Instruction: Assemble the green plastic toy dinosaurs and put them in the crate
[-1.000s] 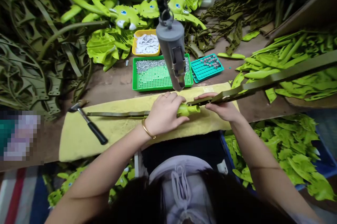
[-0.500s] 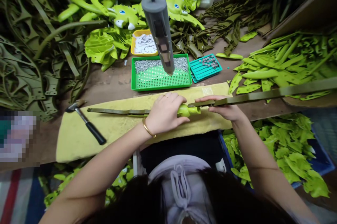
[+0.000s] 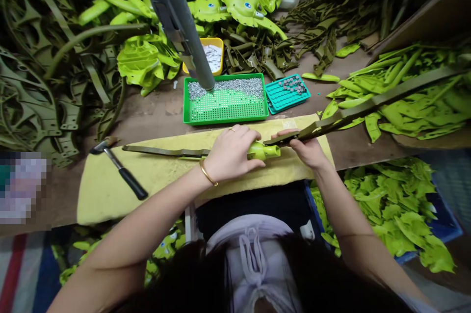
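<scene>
My left hand point(image 3: 233, 152) is closed over a lime-green plastic piece point(image 3: 271, 151) with a tube-like end, low over the yellow cloth. An olive strip point(image 3: 158, 150) runs out to the left from under that hand, and its join with the green piece is hidden. My right hand point(image 3: 307, 150) grips a second long olive plastic strip point(image 3: 353, 113) between thumb and fingers. This strip slants up to the right, its near tip close to the green piece. Whether the two touch I cannot tell.
A grey electric screwdriver point(image 3: 180, 23) hangs above a green tray point(image 3: 224, 119) of small screws. A hammer point(image 3: 125, 173) lies on the yellow cloth point(image 3: 106, 200). Beside the green tray are a teal tray point(image 3: 285, 102) and a yellow tray point(image 3: 222, 50). Piles of green and olive parts surround the table.
The far end of the strip in my right hand has risen, so it slants more steeply. The hanging screwdriver has swung to the left. My left hand has stayed nearly in place.
</scene>
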`<action>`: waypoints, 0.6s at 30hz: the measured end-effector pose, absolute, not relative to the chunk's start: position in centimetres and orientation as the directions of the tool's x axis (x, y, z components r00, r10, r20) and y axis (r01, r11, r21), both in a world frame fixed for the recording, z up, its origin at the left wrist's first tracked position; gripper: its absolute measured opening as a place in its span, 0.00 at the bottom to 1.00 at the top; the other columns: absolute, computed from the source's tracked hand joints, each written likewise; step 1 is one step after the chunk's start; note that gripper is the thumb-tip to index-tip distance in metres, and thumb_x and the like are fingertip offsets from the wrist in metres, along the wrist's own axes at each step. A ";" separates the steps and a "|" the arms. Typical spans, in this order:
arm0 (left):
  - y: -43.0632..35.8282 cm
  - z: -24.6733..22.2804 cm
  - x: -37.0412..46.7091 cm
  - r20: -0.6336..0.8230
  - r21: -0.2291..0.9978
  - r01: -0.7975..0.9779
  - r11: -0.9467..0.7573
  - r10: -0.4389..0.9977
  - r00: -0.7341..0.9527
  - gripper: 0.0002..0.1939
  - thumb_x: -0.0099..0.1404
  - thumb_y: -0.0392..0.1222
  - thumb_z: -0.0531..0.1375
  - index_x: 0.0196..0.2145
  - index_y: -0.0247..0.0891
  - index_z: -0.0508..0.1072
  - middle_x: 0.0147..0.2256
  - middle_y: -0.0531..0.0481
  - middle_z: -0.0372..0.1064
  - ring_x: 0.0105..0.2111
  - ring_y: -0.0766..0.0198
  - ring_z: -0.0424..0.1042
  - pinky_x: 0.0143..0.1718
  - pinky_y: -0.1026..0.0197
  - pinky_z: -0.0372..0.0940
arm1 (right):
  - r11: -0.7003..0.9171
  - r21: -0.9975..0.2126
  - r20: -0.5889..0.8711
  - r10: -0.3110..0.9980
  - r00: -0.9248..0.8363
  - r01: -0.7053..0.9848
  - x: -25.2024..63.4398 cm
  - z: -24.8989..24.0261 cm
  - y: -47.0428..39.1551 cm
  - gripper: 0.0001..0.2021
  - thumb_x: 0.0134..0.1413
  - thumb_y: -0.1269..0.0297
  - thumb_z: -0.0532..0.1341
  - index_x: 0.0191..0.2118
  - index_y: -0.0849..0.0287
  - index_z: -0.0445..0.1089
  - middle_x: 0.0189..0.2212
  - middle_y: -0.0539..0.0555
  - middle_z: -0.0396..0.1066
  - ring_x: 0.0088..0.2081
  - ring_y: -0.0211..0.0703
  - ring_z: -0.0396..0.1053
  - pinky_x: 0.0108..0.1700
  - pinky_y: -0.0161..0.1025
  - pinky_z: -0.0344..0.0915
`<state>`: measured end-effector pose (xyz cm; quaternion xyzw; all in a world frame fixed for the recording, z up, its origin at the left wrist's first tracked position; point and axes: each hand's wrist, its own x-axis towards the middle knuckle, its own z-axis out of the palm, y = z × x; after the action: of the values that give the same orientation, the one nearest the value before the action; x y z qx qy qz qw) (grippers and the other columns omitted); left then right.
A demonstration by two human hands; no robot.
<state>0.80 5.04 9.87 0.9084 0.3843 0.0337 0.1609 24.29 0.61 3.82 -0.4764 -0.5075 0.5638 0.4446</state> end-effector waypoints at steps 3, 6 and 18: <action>5.3 9.8 0.9 -0.056 0.331 0.690 -0.643 0.717 0.695 0.28 0.54 0.58 0.66 0.45 0.35 0.69 0.42 0.43 0.69 0.43 0.51 0.67 0.42 0.54 0.61 | -0.111 -0.992 -0.101 0.983 -0.153 -0.057 23.3 3.1 1.1 0.22 0.45 0.46 0.67 0.43 0.53 0.73 0.42 0.54 0.77 0.48 0.48 0.74 0.55 0.50 0.69; 5.6 9.5 1.0 -0.050 0.349 0.697 -0.627 0.730 0.682 0.28 0.54 0.58 0.67 0.44 0.34 0.69 0.41 0.43 0.70 0.42 0.51 0.68 0.42 0.54 0.62 | -0.121 -0.989 -0.109 0.985 -0.136 -0.080 21.8 2.9 1.4 0.26 0.33 0.51 0.74 0.41 0.51 0.71 0.43 0.51 0.76 0.48 0.47 0.73 0.56 0.48 0.67; 7.4 11.2 0.5 -0.196 0.179 0.706 -0.686 0.678 0.709 0.19 0.62 0.53 0.60 0.48 0.42 0.74 0.40 0.45 0.67 0.41 0.52 0.70 0.38 0.55 0.64 | 0.054 -0.903 -0.015 0.988 -0.157 0.426 25.4 5.0 8.5 0.14 0.50 0.59 0.61 0.44 0.56 0.71 0.44 0.54 0.74 0.47 0.46 0.71 0.54 0.46 0.67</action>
<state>0.47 7.38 11.19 0.9163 0.3775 -0.0572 0.1210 25.40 8.45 5.01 -0.5521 -0.6402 0.4104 0.3419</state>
